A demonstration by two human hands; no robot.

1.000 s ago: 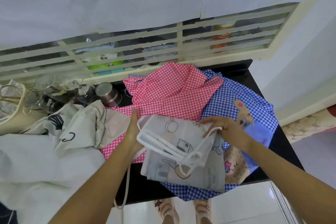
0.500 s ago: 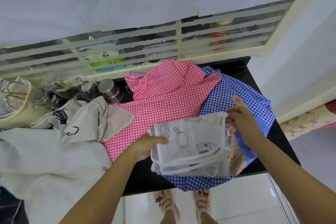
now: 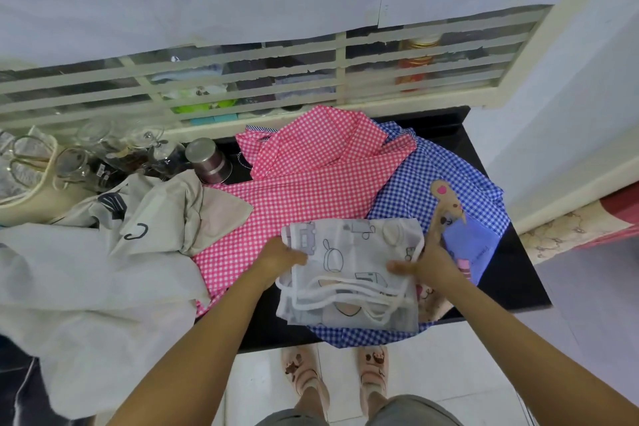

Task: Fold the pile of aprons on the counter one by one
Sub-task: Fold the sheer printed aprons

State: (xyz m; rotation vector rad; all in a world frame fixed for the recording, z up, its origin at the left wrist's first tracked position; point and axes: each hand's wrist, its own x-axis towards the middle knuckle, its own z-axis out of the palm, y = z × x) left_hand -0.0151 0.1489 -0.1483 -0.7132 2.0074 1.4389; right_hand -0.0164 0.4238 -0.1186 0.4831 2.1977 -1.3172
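As it lies folded, both hands (image 3: pixel 281 258) (image 3: pixel 430 264) grip the white apron (image 3: pixel 349 273).

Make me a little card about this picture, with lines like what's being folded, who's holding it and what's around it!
Being folded: white see-through printed apron, already a small rectangle, white strings on top
Left hand: grips its left edge
Right hand: grips its right edge
Below it: blue checked cloth apron, spread out
Beside that: pink checked cloth apron, unfolded
Far left: crumpled cream cloth apron heap
Surface: black counter
At the back: shiny steel cup
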